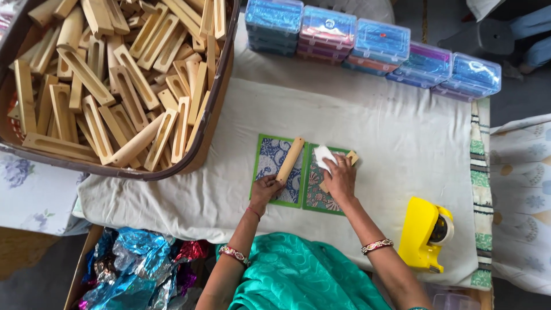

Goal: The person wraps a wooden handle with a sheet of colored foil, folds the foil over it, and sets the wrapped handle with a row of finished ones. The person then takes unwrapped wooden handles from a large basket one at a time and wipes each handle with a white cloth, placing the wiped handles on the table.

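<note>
Two green-edged patterned paper sheets lie side by side on a white cloth: a blue one point(270, 161) and a multicoloured one point(315, 196). My left hand point(264, 189) grips the near end of a wooden stick point(290, 159) lying across the blue sheet. My right hand point(341, 179) presses a small white piece point(323, 155) onto a second wooden piece point(351, 157) on the multicoloured sheet; most of that piece is hidden under the hand.
A large basket point(213, 109) full of slotted wooden pieces stands at the left. Clear plastic boxes point(379, 43) line the far edge. A yellow tape dispenser point(423, 233) sits at the right. Shiny foil wrap point(138, 270) fills a box at the lower left.
</note>
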